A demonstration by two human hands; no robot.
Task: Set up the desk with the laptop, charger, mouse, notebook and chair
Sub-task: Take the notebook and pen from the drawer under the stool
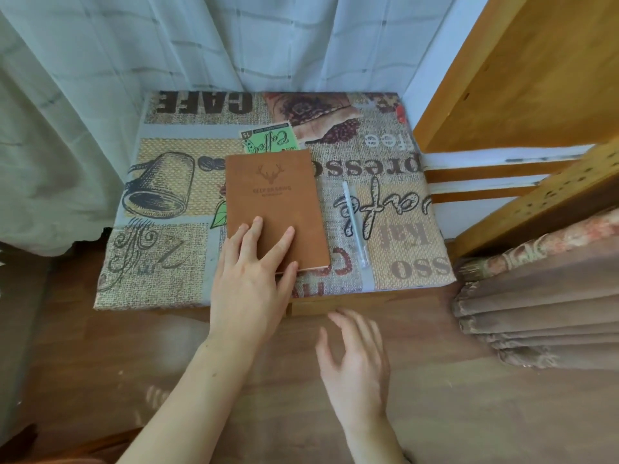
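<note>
A brown notebook with a stamped deer head lies flat on the small desk, which wears a coffee-print cloth. My left hand rests on the notebook's near-left corner, fingers on the cover and thumb at its near edge. A clear pen lies to the right of the notebook, apart from it. My right hand hovers over the floor in front of the desk with fingers spread and nothing in it. No laptop, charger, mouse or chair shows.
White curtains hang behind and to the left of the desk. A wooden bed frame and a folded brown cover stand close on the right. Wood floor lies in front.
</note>
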